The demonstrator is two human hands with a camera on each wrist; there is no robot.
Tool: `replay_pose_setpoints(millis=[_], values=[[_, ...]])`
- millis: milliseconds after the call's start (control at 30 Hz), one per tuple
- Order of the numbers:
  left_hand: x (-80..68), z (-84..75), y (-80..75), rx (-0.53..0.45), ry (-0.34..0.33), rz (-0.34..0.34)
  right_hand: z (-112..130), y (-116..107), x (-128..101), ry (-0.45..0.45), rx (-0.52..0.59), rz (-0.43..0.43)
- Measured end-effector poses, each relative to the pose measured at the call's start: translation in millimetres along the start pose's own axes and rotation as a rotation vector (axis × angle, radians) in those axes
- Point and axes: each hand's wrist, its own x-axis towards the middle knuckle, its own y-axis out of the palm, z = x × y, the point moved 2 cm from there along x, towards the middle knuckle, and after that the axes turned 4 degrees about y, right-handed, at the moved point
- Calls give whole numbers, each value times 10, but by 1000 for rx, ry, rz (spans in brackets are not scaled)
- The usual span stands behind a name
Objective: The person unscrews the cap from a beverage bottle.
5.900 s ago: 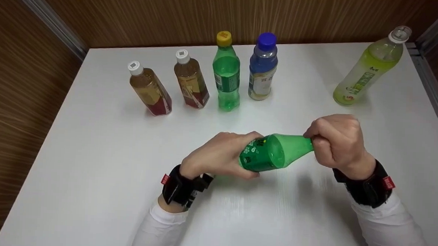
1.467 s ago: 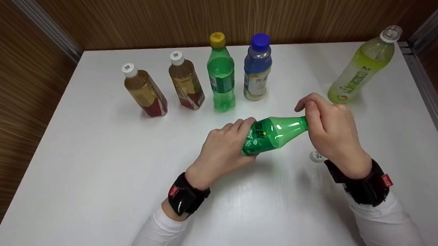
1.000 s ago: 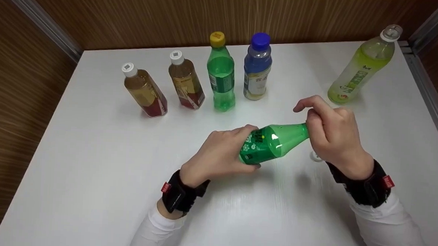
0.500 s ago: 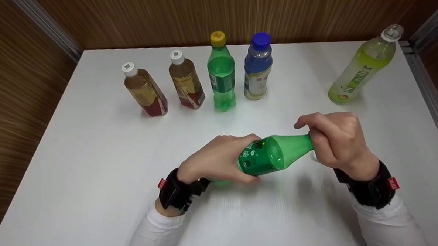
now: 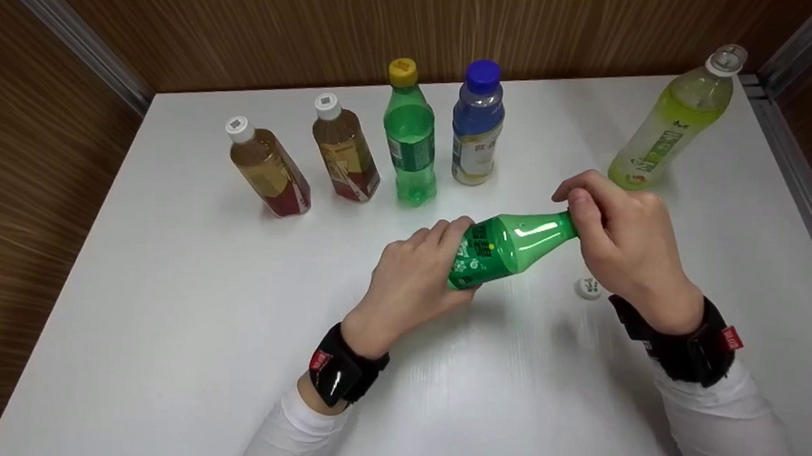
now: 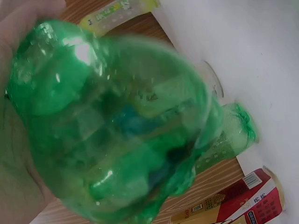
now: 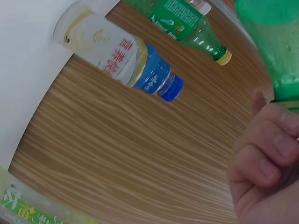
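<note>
A green plastic bottle [image 5: 508,249] is held tilted above the white table [image 5: 170,300], its neck pointing right. My left hand [image 5: 414,273] grips its base end, and the left wrist view shows the lobed bottom [image 6: 112,130] against my palm. My right hand [image 5: 615,234] is curled round the neck end and hides the mouth. The curled fingers [image 7: 268,163] lie just below the green bottle [image 7: 275,42] in the right wrist view. A small white cap [image 5: 588,287] lies on the table under my right wrist.
A row stands at the back: two brown tea bottles [image 5: 268,167] [image 5: 348,150], a green bottle with a yellow cap [image 5: 410,139] and a blue-capped bottle [image 5: 477,125]. A yellow-green bottle [image 5: 667,126] stands far right. Wooden walls [image 5: 387,21] enclose the table.
Both hands have carried the green bottle a little away from me and up the picture. My right forefinger, stretched out before, now curls at the neck. The white cap shows fully.
</note>
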Motion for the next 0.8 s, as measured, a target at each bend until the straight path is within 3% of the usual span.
replay_pose_setpoints(millis=[67,133,433,800], values=[[-5,-27,7,73,9,-33,13,14,3,40,11,-13],[-8,-38,6,69,20,-28,22,23,0,54,10,-33],[1,50,-7,-219,46,115,36,42,-45,-86,32,-114],[11,109,5,-440,30,291,33,43,-60,-307,85,-171]])
